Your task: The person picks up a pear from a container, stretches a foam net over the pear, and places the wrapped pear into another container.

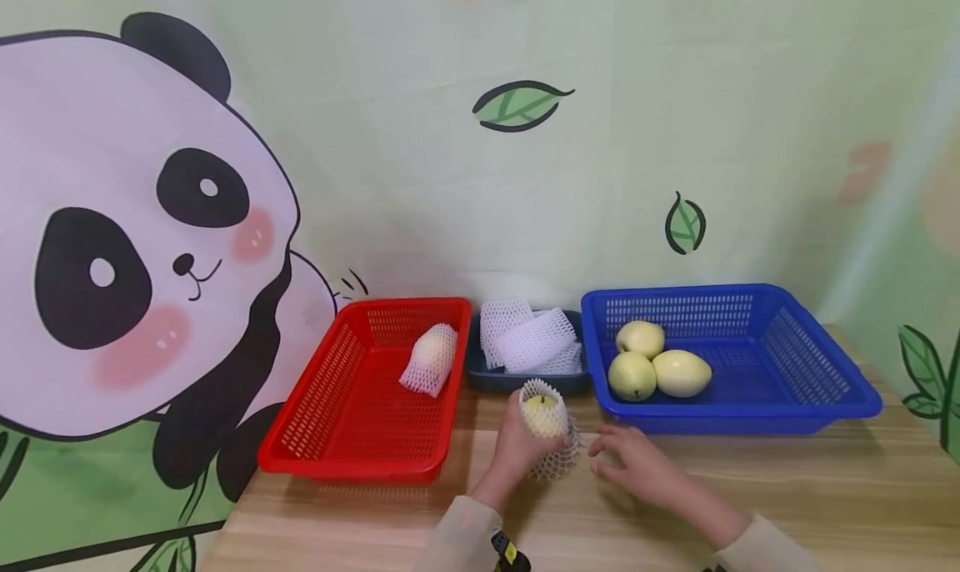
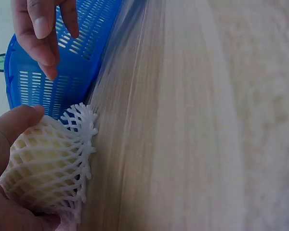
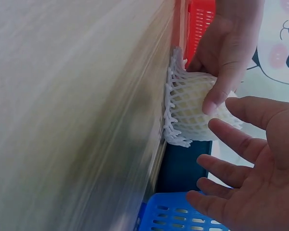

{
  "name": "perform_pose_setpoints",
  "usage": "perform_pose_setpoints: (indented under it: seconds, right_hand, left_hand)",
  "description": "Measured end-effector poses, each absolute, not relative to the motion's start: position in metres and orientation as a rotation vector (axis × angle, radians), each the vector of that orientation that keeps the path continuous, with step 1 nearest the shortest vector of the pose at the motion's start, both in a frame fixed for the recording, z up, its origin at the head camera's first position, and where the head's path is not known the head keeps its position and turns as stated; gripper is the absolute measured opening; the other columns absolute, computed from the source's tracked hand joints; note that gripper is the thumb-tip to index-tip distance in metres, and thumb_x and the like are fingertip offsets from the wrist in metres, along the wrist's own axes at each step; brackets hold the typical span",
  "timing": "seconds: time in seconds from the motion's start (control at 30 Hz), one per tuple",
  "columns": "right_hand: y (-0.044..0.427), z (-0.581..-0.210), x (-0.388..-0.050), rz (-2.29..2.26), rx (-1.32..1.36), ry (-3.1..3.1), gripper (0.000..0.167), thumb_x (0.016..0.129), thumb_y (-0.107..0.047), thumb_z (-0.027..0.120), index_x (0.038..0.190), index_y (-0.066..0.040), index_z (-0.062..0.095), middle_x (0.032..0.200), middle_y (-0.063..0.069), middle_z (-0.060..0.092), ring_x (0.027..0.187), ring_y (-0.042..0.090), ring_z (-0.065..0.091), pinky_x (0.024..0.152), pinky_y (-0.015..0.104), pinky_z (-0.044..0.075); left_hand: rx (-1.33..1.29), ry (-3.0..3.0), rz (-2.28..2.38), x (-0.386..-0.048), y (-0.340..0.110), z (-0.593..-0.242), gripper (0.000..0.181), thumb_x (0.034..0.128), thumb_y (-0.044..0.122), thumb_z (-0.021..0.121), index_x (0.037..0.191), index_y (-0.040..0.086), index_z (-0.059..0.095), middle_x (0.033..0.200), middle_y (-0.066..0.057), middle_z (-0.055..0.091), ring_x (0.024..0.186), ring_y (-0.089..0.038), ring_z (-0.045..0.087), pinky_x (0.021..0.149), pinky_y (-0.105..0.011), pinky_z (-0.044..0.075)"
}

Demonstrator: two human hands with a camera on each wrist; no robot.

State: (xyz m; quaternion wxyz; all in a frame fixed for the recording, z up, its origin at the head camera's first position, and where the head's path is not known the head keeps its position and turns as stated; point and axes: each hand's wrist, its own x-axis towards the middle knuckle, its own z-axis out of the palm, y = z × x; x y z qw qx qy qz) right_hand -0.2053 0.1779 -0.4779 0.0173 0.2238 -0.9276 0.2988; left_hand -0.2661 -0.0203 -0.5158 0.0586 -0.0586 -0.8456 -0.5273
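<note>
My left hand (image 1: pixel 517 447) grips a pale yellow-green pear (image 1: pixel 542 405) in a white foam net sleeve (image 1: pixel 553 459), just above the table in front of the dark tray. In the left wrist view, the thumb and fingers curl round the netted pear (image 2: pixel 41 159), and the sleeve's loose end flares beyond it. Close by on the right, my right hand (image 1: pixel 637 465) holds nothing. Its fingers (image 3: pixel 226 171) are spread and relaxed in the right wrist view, near the pear; whether the index finger touches the net I cannot tell.
A red basket (image 1: pixel 352 422) at left holds one netted pear (image 1: pixel 433 357). Behind my left hand, a dark blue tray (image 1: pixel 498 380) holds several folded foam sleeves (image 1: pixel 536 338). On the right, a blue basket (image 1: pixel 750 409) contains three bare pears (image 1: pixel 681 373). All stand on a wooden table (image 1: pixel 787 480).
</note>
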Motion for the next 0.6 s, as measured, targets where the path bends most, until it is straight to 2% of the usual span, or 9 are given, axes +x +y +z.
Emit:
perform_pose_setpoints:
  seconds: [0.4,0.6]
  right_hand:
    - [0.180,-0.486,-0.205,0.863,0.717,-2.860,0.014,0.088,-0.021,0.076,0.097,-0.011,0.072,0.130,0.030,0.066,0.120,0.053,0.059,0.102,0.063,0.049]
    - [0.184,-0.486,-0.205,0.829,0.730,-2.842,0.013,0.088,-0.020,0.075,0.097,-0.011,0.072,0.128,0.028,0.067,0.120,0.052,0.060,0.102,0.063,0.048]
  left_hand:
    - [-0.116,-2.536,-1.544,-0.265,-0.023,-0.519,0.084,0.0579,0.006,0.086,0.131,-0.003,0.046,0.116,-0.018,0.058,0.100,-0.027,0.060,0.087,-0.040,0.055]
    - [-0.178,-2.547,-1.524,-0.264,-0.029,-0.502,0.088,0.0618,0.012,0.086,0.136,-0.003,0.041,0.123,-0.019,0.051,0.104,-0.026,0.057,0.091,-0.042,0.054]
